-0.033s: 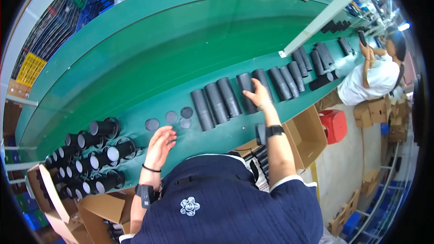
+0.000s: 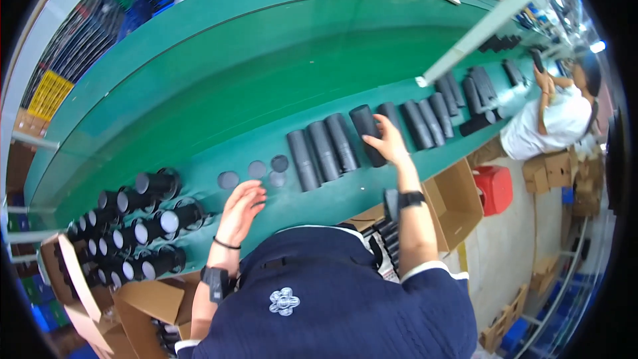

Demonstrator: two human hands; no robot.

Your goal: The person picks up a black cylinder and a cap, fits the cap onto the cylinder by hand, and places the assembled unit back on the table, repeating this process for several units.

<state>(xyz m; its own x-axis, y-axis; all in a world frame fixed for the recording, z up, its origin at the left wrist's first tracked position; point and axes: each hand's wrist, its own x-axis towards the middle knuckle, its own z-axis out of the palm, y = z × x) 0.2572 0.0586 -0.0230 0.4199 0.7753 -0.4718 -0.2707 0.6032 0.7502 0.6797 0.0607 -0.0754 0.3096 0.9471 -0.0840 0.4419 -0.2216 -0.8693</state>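
My right hand (image 2: 391, 141) is closed around a black cylindrical tube (image 2: 367, 134) on the green worktable, thumb on its near face and fingers at its far right side. To its left lie several similar black tubes (image 2: 323, 151) in a row. My left hand (image 2: 244, 208) hovers over the table with loosely curved fingers apart and nothing visible in it. Just beyond that hand are several flat round dark discs (image 2: 257, 169). Further right, more black tubes (image 2: 417, 124) lie side by side.
Black cylinders with pale round ends (image 2: 149, 226) are grouped at the left. Open cardboard boxes stand at lower left (image 2: 149, 302) and right (image 2: 455, 203). A pale metal post (image 2: 478, 33) rises beyond the tubes. A red stool (image 2: 493, 189) and another person (image 2: 548, 119) are at right.
My right hand has closed round the tube, which now leans at a slightly different angle. My left hand keeps about the same pose. The whole view has shifted slightly.
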